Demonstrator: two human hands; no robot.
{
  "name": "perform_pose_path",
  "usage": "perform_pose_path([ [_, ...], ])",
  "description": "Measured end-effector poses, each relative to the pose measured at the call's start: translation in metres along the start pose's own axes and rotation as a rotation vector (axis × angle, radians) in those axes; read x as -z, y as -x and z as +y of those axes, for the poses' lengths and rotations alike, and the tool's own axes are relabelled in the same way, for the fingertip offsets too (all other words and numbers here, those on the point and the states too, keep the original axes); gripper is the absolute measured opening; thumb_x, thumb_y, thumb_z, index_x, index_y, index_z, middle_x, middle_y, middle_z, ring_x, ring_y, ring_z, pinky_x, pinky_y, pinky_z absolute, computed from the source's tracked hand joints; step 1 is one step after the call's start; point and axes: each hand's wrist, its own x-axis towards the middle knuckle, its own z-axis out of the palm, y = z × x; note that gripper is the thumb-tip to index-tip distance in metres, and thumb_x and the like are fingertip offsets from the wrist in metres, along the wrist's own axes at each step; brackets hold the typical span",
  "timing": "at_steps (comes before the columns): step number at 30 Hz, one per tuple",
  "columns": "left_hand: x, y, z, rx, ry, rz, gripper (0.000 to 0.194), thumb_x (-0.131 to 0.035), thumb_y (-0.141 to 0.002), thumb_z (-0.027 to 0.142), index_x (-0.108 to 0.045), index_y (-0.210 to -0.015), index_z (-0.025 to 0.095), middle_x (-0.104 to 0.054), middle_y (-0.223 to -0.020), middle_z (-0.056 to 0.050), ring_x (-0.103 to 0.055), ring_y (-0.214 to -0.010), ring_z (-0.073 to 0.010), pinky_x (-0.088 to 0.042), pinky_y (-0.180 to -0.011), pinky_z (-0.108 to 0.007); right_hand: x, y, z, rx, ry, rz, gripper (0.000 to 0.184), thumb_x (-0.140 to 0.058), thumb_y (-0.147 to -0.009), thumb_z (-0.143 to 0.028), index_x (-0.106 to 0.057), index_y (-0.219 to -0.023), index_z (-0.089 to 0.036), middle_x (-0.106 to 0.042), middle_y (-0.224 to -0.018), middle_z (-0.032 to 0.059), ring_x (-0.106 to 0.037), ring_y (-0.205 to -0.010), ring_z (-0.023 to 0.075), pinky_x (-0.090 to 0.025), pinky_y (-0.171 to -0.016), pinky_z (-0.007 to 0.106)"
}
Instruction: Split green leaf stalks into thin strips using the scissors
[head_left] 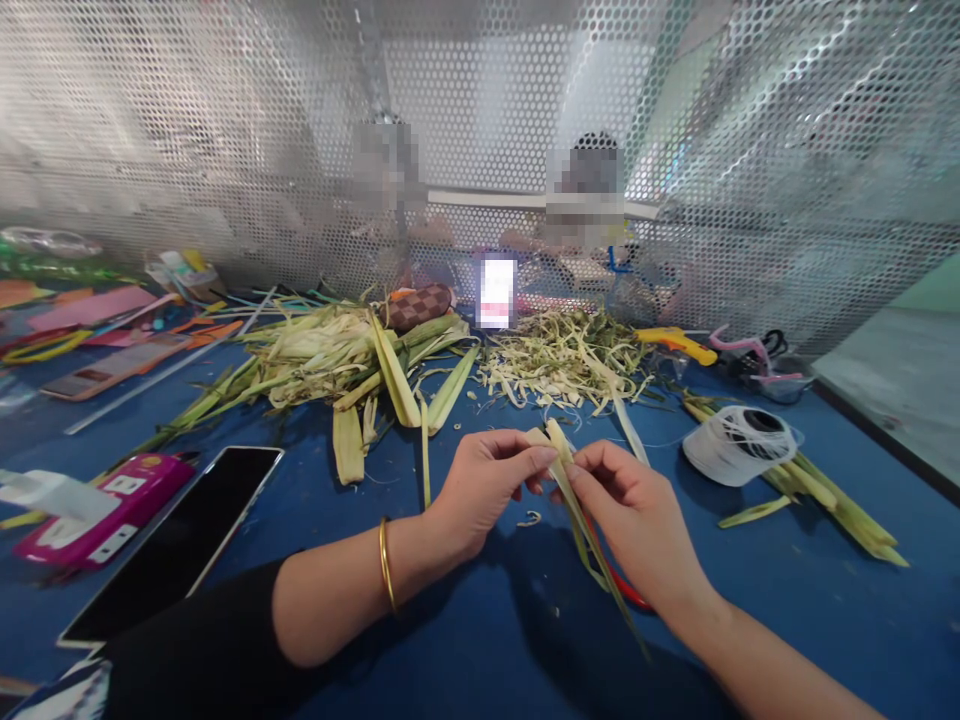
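Note:
Between my two hands I hold a strip of pale green corn husk (564,462), its thin ends trailing down toward me. My left hand (487,480) pinches its upper end between thumb and fingers. Close beside it, my right hand (626,505) is closed on the same husk with thumb and forefinger. Under the right hand a red handle (628,592) shows in part; its tool is hidden. Beyond the hands lie a heap of whole husks (315,350) on the left and a heap of shredded husk (562,355) on the right.
A spool of white thread (739,445) stands to the right, by more husk strips (832,490). On the left are a black-screened phone (180,545) and a magenta power strip (112,510). A yellow glue gun (679,343) lies at the back, before a perforated metal screen (480,90).

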Motion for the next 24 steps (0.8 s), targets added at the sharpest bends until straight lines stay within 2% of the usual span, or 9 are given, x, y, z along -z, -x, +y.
perform_pose_path([
  [2,0.000,0.000,0.000,0.002,-0.004,0.004,0.023,-0.066,-0.070,0.033,-0.062,-0.056,0.015,-0.054,-0.053,0.001,-0.046,-0.052,-0.0090,-0.032,-0.050,-0.022,-0.001,-0.001,0.001,0.000,-0.014,0.015,0.024,-0.061,-0.078,-0.042,-0.056,-0.068,-0.020,-0.058,-0.060,-0.0014,-0.050,-0.054,0.0125,-0.040,-0.049,0.023],
  [4,0.000,0.000,0.000,0.009,-0.010,0.018,0.025,-0.065,-0.071,0.034,-0.061,-0.055,0.015,-0.055,-0.053,0.000,-0.047,-0.052,-0.0092,-0.032,-0.050,-0.022,0.000,-0.002,0.001,0.006,-0.030,0.046,0.022,-0.064,-0.076,-0.042,-0.059,-0.078,-0.020,-0.061,-0.063,-0.0007,-0.054,-0.057,0.0142,-0.042,-0.052,0.025],
  [7,0.001,-0.001,-0.002,0.036,-0.035,0.051,0.025,-0.065,-0.071,0.036,-0.063,-0.058,0.015,-0.057,-0.055,0.000,-0.046,-0.052,-0.0092,-0.032,-0.049,-0.022,0.005,-0.002,0.001,0.071,0.035,0.170,0.028,-0.065,-0.076,-0.042,-0.062,-0.094,-0.021,-0.068,-0.075,0.0028,-0.060,-0.067,0.0188,-0.048,-0.063,0.030],
  [9,0.002,-0.002,-0.002,0.040,-0.077,0.065,0.025,-0.065,-0.071,0.037,-0.064,-0.058,0.015,-0.057,-0.055,0.000,-0.045,-0.051,-0.0091,-0.031,-0.048,-0.022,0.010,-0.001,-0.002,0.179,0.152,0.295,0.022,-0.062,-0.078,-0.041,-0.064,-0.089,-0.022,-0.069,-0.079,0.0045,-0.062,-0.073,0.0212,-0.049,-0.069,0.033],
  [11,0.001,-0.002,-0.002,0.024,-0.119,0.070,0.026,-0.065,-0.071,0.036,-0.063,-0.056,0.015,-0.056,-0.053,0.000,-0.045,-0.051,-0.0090,-0.032,-0.049,-0.022,0.014,0.001,-0.006,0.286,0.263,0.332,0.016,-0.060,-0.080,-0.039,-0.065,-0.078,-0.024,-0.068,-0.078,0.0046,-0.061,-0.075,0.0223,-0.048,-0.072,0.034],
  [14,0.000,-0.001,0.000,0.009,-0.131,0.064,0.023,-0.063,-0.072,0.029,-0.063,-0.053,0.016,-0.055,-0.052,0.001,-0.044,-0.051,-0.0086,-0.033,-0.050,-0.022,0.015,0.003,-0.011,0.324,0.318,0.144,0.014,-0.059,-0.079,-0.035,-0.062,-0.070,-0.025,-0.066,-0.078,0.0042,-0.060,-0.076,0.0218,-0.047,-0.067,0.031],
  [17,-0.002,0.000,0.003,0.017,-0.103,0.053,0.016,-0.059,-0.071,0.021,-0.067,-0.058,0.016,-0.054,-0.051,0.003,-0.043,-0.050,-0.0080,-0.033,-0.051,-0.021,0.010,0.002,-0.009,0.223,0.267,-0.035,0.015,-0.056,-0.080,-0.033,-0.059,-0.068,-0.023,-0.066,-0.081,0.0039,-0.058,-0.078,0.0205,-0.044,-0.060,0.027],
  [21,-0.004,0.002,0.006,0.023,-0.080,0.019,0.015,-0.059,-0.070,0.020,-0.070,-0.062,0.015,-0.053,-0.050,0.003,-0.042,-0.050,-0.0077,-0.033,-0.051,-0.021,0.006,0.001,-0.004,0.106,0.299,-0.073,0.017,-0.054,-0.081,-0.035,-0.059,-0.070,-0.023,-0.060,-0.064,0.0003,-0.052,-0.063,0.0171,-0.038,-0.053,0.026],
  [24,-0.004,0.002,0.007,0.019,-0.045,-0.031,0.015,-0.060,-0.070,0.023,-0.071,-0.063,0.016,-0.056,-0.053,0.002,-0.043,-0.051,-0.0078,-0.033,-0.051,-0.021,0.006,0.001,-0.002,0.083,0.276,-0.079,0.018,-0.054,-0.082,-0.037,-0.058,-0.070,-0.023,-0.061,-0.067,0.0011,-0.053,-0.065,0.0172,-0.037,-0.053,0.025],
])
